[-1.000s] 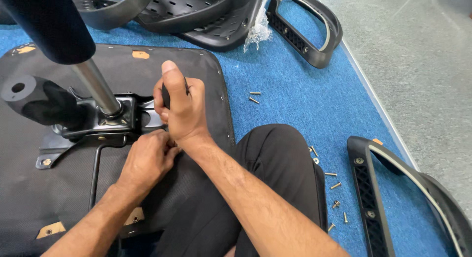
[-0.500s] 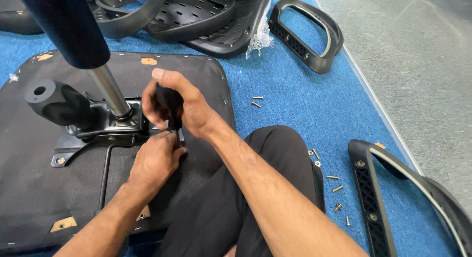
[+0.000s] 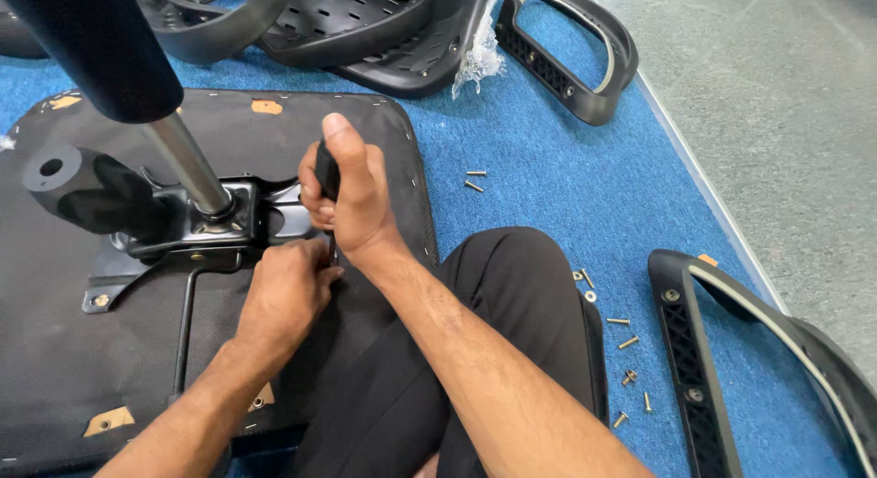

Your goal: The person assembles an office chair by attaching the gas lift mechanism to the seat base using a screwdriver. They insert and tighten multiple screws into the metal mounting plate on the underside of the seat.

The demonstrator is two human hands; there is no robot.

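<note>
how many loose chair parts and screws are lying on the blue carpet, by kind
Black plastic armrest loops: 2, one at the top, one at the lower right
Upturned black fabric seat pan with its metal mechanism: 1
Black perforated plastic shells at the top: 2 at least
Small loose metal screws and washers: about 10, two by the seat, the rest by the knee
Total: about 15

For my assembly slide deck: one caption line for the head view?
Right hand grips a black tool handle over the chair seat's metal bracket; left hand steadies its tip.
</note>
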